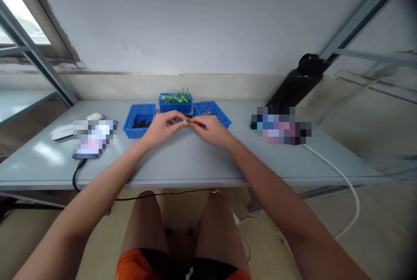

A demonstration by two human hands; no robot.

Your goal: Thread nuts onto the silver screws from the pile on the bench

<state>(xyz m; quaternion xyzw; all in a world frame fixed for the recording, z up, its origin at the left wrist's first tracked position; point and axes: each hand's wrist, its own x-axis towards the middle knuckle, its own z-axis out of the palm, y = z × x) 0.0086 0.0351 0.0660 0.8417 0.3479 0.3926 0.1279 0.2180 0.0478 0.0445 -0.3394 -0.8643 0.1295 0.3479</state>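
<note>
My left hand (166,127) and my right hand (208,128) meet above the middle of the grey table, fingertips pinched together around something small and shiny that I cannot make out. Behind them lies a heap of small metal parts, partly hidden by the fingers. On the left, a blue bin (139,134) holds dark small pieces. At the back, another blue bin (176,107) contains green and clear packets (176,97). A third blue bin (223,119), beyond my right hand, has silvery thin parts in it.
A phone (96,139) with a black cable, a white case (95,116) and a white flat object (63,131) lie left. A black bottle (295,82) and a blurred-out device with a white cable (332,167) are right. The table's front edge (185,181) runs below my forearms.
</note>
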